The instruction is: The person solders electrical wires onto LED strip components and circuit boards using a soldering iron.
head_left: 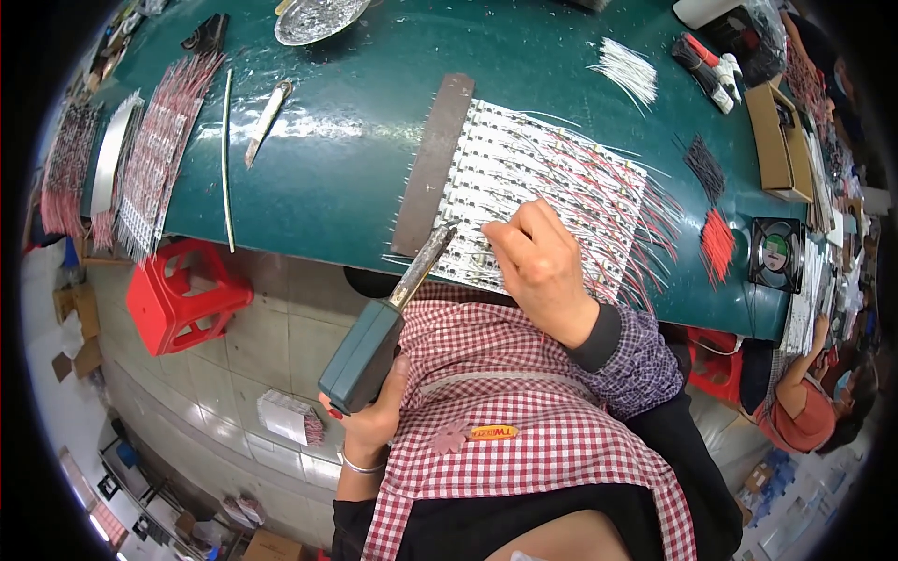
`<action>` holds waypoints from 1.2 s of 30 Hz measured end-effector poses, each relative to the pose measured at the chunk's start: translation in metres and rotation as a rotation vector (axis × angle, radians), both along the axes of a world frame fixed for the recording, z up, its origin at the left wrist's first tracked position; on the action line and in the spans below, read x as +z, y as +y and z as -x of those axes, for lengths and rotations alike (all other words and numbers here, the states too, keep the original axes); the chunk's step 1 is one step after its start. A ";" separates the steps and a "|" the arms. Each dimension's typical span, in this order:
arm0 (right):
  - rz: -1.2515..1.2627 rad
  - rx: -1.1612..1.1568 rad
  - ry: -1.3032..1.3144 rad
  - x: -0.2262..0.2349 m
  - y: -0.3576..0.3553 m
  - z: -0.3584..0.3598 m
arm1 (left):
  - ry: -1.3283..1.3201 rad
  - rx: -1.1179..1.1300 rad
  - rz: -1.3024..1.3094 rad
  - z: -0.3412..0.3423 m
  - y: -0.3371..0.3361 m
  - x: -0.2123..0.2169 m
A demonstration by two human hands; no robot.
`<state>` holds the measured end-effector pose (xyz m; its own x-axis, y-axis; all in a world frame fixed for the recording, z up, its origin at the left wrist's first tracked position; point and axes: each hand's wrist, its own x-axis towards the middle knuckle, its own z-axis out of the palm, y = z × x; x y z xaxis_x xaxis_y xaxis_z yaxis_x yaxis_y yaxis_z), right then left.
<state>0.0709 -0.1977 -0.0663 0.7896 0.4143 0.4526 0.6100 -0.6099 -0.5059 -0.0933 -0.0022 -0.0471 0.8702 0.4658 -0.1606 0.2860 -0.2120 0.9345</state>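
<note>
My left hand (378, 413) is wrapped round the handle of a dark green soldering gun (361, 353). Its metal tip touches or hovers just over the left part of a white circuit board panel (486, 150); I cannot tell which. Rows of small dark parts cover the panel, and many white, red and black wires trail off to its right. Over the panel, right of the tip, my right hand (544, 273) is closed in a pinch, and what lies between its fingertips is too small to make out. A brown strip (433, 168) lies along the panel's left edge.
Finished-looking wired board strips (168, 140) lie at the table's left, near a knife (268, 122) and a thin rod (227, 159). White wires (627, 73), red wires (717, 245), a black fan (776, 252) and a cardboard box (778, 145) are right. A red stool (182, 294) stands left.
</note>
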 end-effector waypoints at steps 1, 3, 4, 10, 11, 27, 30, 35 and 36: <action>0.007 0.005 0.004 0.002 -0.001 0.001 | -0.019 0.002 -0.009 0.002 0.000 -0.001; 0.015 0.000 0.032 0.011 -0.007 0.003 | -0.028 0.010 -0.016 0.006 0.000 -0.001; 0.014 0.001 0.025 0.017 -0.012 0.006 | -0.052 -0.032 -0.010 0.008 0.002 -0.002; 0.019 -0.005 0.079 0.061 -0.027 0.024 | -0.083 -0.041 0.010 0.013 0.002 -0.002; 0.002 -0.007 0.074 0.062 -0.026 0.026 | -0.087 -0.059 -0.015 0.013 0.001 0.000; -0.088 0.030 0.065 0.002 0.005 0.028 | 0.073 0.011 0.090 0.020 -0.001 0.009; -0.074 0.029 0.067 0.001 0.005 0.028 | 0.064 -0.012 0.065 0.019 -0.001 0.008; -0.057 0.021 0.054 0.001 0.007 0.028 | 0.110 -0.014 0.098 0.019 -0.001 0.005; -0.055 0.013 0.062 0.001 0.007 0.028 | 0.107 -0.011 0.088 0.019 -0.001 0.005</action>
